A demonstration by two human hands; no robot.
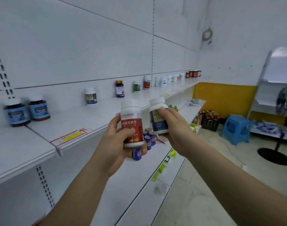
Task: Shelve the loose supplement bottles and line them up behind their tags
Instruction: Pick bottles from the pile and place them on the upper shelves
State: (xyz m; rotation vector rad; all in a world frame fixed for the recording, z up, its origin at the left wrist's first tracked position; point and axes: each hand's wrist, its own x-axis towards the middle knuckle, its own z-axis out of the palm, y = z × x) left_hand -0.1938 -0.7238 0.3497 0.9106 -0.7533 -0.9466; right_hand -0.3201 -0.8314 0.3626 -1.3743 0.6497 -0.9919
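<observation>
— While both hands are raised in front of the upper shelf (93, 118), what does each one have?

— One bottle apiece. The left hand (116, 144) grips the red-labelled bottle (132, 123) low down. Its thumb is curled across the front of the label and the other fingers wrap round the back. The right hand (173, 126) grips the blue-labelled bottle (158, 118), with the thumb pressed on the upper label and the fingers curled beneath and behind it.

— Are they on the shelf?

— No. Both are in the air just off its front edge, roughly upright, side by side and slightly apart.

— How do they look?

— Both are white plastic with white caps. One has a white band of Chinese print above a red field. The other has a dark blue label with a yellow patch, partly hidden by the thumb.

— And around them?

— Along the back of the shelf stand two dark bottles with blue labels (39, 108) at the left. Next come a navy-labelled white bottle (91, 97), a purple bottle with an orange cap (119, 88) and a green-labelled bottle (136, 86). The jars further along are too blurred to read. A red and yellow price tag (71, 136) sits on the front rail, left of the hands. On the floor to the right are a blue stool (237, 128) and a standing fan (284, 103).

— Does anything block the view?

— The held bottles and the hands cover part of the shelf's front edge. They also cover some of the drink cans (148, 141) on the lower shelf.
</observation>
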